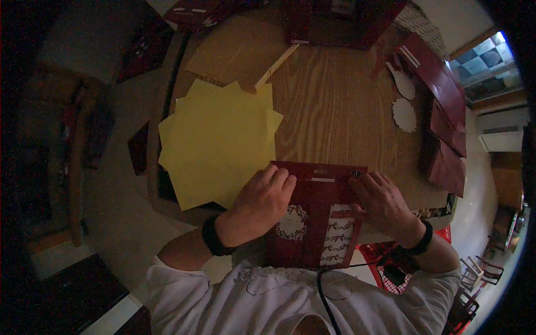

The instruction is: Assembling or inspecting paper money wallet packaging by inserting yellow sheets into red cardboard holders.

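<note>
A dark red paper bag (314,223) lies at the table's near edge, its lower part toward my body. It has a slot near the top, a white wreath-like print at left and a white strip with bow patterns at right. My left hand (265,192) is closed on the bag's upper left corner with fingers curled. On the upper right corner my right hand (385,201) grips the bag, thumb lower down near the bow strip. Just beyond my left hand, yellow sheets (218,142) lie fanned into a star-shaped stack. The undersides of both grips are hidden.
Folded dark red bags (441,89) lie along the table's right side, beside white scalloped paper pieces (405,114). A large dark red bag (335,22) stands at the far edge. Brown cardboard (229,53) lies at the far left. A red basket (393,273) sits below the table at right.
</note>
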`<state>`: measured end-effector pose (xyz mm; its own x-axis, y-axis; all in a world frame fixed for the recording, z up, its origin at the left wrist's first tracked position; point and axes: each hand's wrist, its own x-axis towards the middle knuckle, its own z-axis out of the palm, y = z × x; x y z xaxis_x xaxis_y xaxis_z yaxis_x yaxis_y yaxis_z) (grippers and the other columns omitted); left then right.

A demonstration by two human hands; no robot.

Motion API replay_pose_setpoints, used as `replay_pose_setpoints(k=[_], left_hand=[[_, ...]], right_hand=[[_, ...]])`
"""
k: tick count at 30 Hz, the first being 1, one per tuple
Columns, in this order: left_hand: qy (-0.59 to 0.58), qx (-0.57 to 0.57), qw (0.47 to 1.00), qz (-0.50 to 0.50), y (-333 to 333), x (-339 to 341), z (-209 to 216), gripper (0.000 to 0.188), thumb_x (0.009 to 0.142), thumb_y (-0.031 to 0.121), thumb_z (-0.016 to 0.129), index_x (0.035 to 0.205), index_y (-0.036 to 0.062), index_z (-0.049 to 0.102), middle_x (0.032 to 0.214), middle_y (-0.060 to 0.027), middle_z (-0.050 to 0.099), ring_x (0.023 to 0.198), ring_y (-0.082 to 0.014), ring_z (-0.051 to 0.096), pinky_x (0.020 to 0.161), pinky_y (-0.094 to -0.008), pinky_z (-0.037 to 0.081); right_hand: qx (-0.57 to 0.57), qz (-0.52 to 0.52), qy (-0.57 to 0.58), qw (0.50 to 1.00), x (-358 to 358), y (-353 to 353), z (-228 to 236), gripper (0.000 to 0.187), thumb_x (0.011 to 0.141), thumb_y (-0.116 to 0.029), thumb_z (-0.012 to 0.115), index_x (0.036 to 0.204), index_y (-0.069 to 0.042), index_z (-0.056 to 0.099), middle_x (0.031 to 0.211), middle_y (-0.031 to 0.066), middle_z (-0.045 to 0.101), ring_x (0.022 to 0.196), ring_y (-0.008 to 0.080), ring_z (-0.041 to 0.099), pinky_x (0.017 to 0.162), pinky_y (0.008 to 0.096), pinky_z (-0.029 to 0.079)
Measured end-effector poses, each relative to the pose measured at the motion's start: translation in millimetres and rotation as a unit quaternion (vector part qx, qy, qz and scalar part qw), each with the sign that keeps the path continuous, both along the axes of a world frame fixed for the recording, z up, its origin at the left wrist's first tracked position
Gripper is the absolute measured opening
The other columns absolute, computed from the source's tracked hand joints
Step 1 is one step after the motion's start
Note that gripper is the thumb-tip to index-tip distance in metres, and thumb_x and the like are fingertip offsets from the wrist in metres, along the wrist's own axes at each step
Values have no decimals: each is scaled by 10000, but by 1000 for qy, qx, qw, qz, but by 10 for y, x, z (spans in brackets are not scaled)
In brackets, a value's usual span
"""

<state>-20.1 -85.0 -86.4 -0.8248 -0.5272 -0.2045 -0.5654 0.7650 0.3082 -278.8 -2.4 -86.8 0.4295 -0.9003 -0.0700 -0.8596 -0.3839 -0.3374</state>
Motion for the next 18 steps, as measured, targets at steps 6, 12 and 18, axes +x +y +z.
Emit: replay_pose_setpoints(k=[6,12,18], left_hand=[[84,-49,995,-14,-13,-53,-2,474,727,126,607,1161,-36,510,1073,-145,501,1050,-295,459,936,-375,409],[44,-22,997,-58,33,-231,-3,430,765,89,489,1165,-68,494,1060,-161,495,1003,-299,457,918,-369,404],[53,-20,997,-48,50,-275,-53,397,769,98,491,1134,-56,515,992,-156,489,973,-289,456,883,-346,413]], right_hand=[[-5,11,-29,1000,68,-73,6,520,640,-209,679,1088,6,528,1004,153,489,958,327,496,844,418,437],[13,54,-21,998,179,-134,-64,394,737,-281,606,1059,-54,597,1107,162,499,1028,336,480,876,430,426],[-8,45,-46,998,206,-172,-131,532,620,-217,690,1079,-4,525,998,129,474,969,305,501,837,408,433]])
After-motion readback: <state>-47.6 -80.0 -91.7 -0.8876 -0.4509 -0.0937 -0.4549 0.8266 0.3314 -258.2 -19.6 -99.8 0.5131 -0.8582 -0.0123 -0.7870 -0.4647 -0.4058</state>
